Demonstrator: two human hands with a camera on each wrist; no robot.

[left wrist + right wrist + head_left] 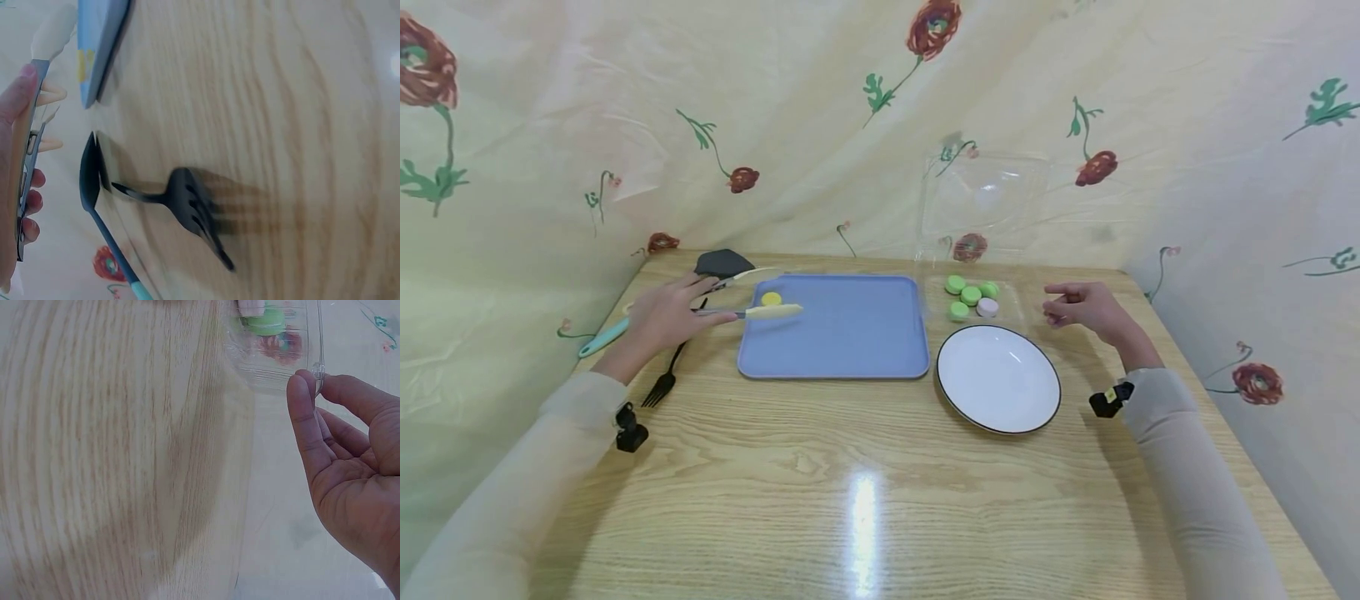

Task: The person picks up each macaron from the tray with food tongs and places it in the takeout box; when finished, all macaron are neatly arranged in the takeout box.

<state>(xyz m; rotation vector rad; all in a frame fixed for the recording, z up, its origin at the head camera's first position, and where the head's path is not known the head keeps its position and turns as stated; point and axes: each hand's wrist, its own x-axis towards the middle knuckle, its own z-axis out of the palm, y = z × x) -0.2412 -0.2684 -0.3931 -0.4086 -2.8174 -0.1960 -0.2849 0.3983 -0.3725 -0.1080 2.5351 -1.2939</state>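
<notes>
My left hand (pixel 672 315) grips metal tongs (pixel 28 150) with cream-coloured tips. Their two arms are spread apart, the tips over the left side of a blue tray (pixel 835 325). On that tray lies a small yellow round piece (pixel 771 298). Thumb and index finger of my right hand (pixel 1086 312) meet at the rim of a clear plastic box (pixel 275 378), which runs between the fingertips in the right wrist view. Several green macarons (pixel 971 296) and a pale pink macaron (pixel 987 307) sit in the box. Its clear lid (pixel 985 204) stands raised behind.
A white dark-rimmed plate (pixel 998 379) lies in front of the box. Below my left hand are a black fork (pixel 187 200) and a dark spatula (pixel 90 172) with a turquoise handle (pixel 602 339). Flower-patterned cloth (pixel 820 125) hangs behind and beside the wooden table (pixel 775 467).
</notes>
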